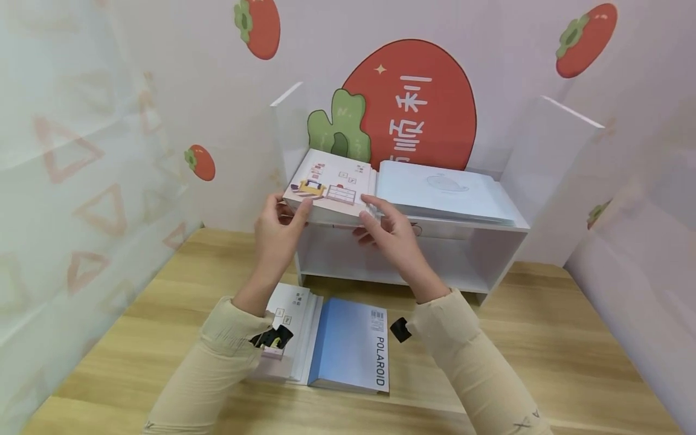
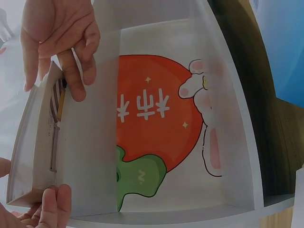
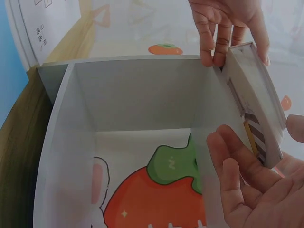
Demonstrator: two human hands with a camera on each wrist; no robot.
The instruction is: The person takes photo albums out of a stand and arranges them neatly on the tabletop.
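A thick white book (image 1: 334,178) with a yellow sofa and a chest of drawers drawn on its cover lies over the left part of the white shelf's top (image 1: 429,222). My left hand (image 1: 276,232) grips its front left corner, thumb on the cover and fingers below. At the front right corner, my right hand (image 1: 396,234) holds it, thumb and forefinger at the edge. Both wrist views show the book (image 2: 35,156) from beneath its front edge, fingers around both ends. Close beside my right hand lies a pale blue book (image 1: 440,184) with a whale outline.
On the wooden table (image 1: 544,338), in front of the shelf, lie a blue book (image 1: 348,344) marked POLAROID and a white illustrated book (image 1: 290,362), partly hidden by my left sleeve. Upright side panels (image 1: 554,151) flank the shelf top. Printed walls stand behind and at both sides.
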